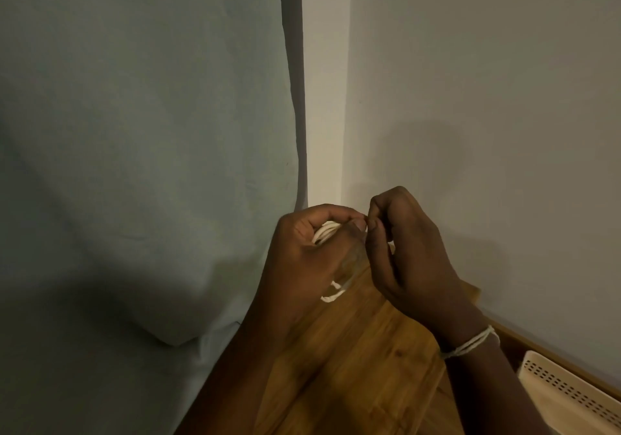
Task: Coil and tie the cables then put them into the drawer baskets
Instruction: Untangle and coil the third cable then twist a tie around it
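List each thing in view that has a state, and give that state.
White coiled cable: bundled in loops, gripped in the left hand.
Right hand: fingers curled, pinching at the coil.
Perforated cream plastic basket: at the frame's lower right, contents hidden.

Both forearms reach forward and up from the lower edge, the left hand curled with thumb and fingers closed round a white coil, the right hand just beside it, fingers bent, its fingertips pinching at the left thumb's tip.
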Tool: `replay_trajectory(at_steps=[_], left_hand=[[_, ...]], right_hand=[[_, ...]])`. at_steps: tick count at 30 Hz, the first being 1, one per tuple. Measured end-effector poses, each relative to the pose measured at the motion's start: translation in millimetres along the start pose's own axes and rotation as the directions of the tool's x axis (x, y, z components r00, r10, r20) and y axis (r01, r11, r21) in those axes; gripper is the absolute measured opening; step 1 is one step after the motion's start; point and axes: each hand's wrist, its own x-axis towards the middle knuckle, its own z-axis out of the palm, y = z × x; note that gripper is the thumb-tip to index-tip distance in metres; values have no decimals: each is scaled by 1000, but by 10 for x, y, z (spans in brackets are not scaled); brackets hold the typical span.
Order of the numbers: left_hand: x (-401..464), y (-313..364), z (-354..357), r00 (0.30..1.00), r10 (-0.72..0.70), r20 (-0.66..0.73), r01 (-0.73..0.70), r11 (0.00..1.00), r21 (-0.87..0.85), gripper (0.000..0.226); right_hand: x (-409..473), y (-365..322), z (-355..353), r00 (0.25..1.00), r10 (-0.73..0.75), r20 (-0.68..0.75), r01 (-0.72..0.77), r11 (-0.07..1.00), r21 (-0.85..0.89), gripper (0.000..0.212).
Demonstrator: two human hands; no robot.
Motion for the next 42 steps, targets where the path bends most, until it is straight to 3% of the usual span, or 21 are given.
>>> replay_trajectory(at_steps=[4, 9, 13, 16, 19, 24, 27, 30, 33, 35, 37, 40, 42], left_hand=[[-44, -116, 21, 997, 73, 27, -76, 988, 133, 11], [-36, -274, 42, 992, 91, 92, -104, 983, 151, 13], [-65, -317, 79, 986, 138, 90, -151, 976, 159, 7], [-67, -335, 103, 983, 175, 58, -183, 961, 208, 11], [-52, -309, 104, 965, 230, 127, -252, 949, 192, 8], [-6, -387, 74, 981, 144, 128, -165, 969, 181, 18], [-9, -348, 80, 985, 144, 98, -156, 978, 139, 11], [-16, -372, 27, 991, 114, 70, -121, 986, 112, 12], [-27, -381, -30, 996, 67, 50, -70, 995, 65, 14], [-36, -359, -45, 997, 44, 59, -46, 998, 37, 14], [-27, -358, -52, 997, 34, 63, -37, 998, 43, 13], [-15, -386, -71, 998, 13, 57, -15, 999, 34, 16], [-24, -394, -73, 998, 6, 63, -8, 1000, 28, 22]], right_hand=[[-29, 10, -26, 1000, 3, -21, -2, 1000, 22, 19], [-97, 40, 31, 985, 169, 33, -170, 924, 344, 24], [-162, 82, 79, 962, 272, 31, -259, 868, 424, 27], [-196, 79, 124, 959, 283, -8, -270, 925, 268, 21], [-193, 93, 124, 964, 253, -85, -248, 966, 69, 14], [-184, 138, 97, 981, 168, -98, -172, 984, -36, 20], [-152, 85, 67, 965, 261, -6, -256, 951, 175, 16], [-119, 104, -8, 942, 286, 178, -336, 830, 446, 12], [-117, 147, -14, 927, 259, 271, -363, 799, 479, 24], [-128, 148, 28, 946, 232, 225, -317, 809, 495, 19], [-136, 153, 70, 966, 229, 121, -259, 849, 460, 14], [-154, 162, 103, 994, 107, 1, -106, 980, 167, 13], [-166, 163, 111, 1000, 13, -8, -13, 1000, 14, 17]])
